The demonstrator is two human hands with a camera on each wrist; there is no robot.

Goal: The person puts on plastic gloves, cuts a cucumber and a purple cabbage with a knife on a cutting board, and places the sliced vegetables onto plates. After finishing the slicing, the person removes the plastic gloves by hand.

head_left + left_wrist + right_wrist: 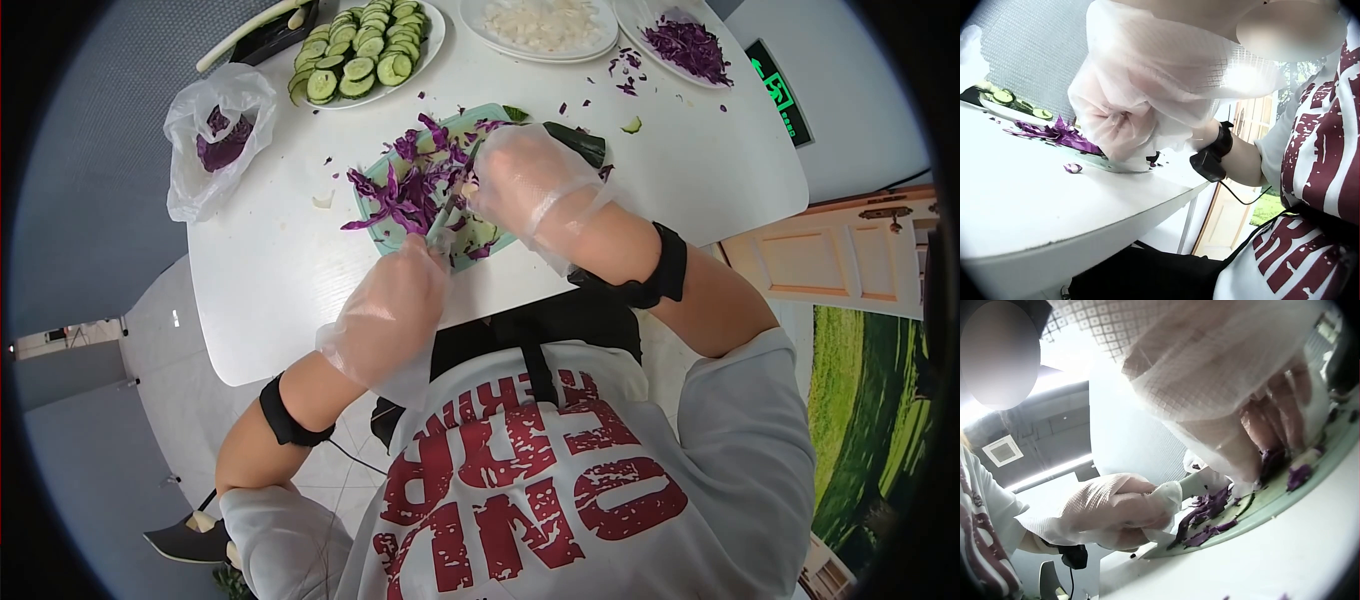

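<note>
In a clear plastic glove, the left hand (395, 300) (1125, 509) curls round the handle end of a knife (441, 222) (1195, 484), whose blade extends over the green cutting board (375, 220). Shredded purple cabbage (405, 200) (1207, 509) lies in a loose heap on the board, beside the blade. The gloved right hand (530, 180) (1229, 394) is over the board's right part, its bent fingers gripping a bit of cabbage (1272, 462). In the left wrist view the near gloved hand (1122, 112) looks closed, and its knife is hidden.
Along the table's far side stand a plate of cucumber slices (360, 70), a plate of white pieces (540, 25) and a plate of shredded cabbage (688, 50). A plastic bag (215, 145) with cabbage sits left. A dark green cucumber (577, 143) lies beyond the right hand.
</note>
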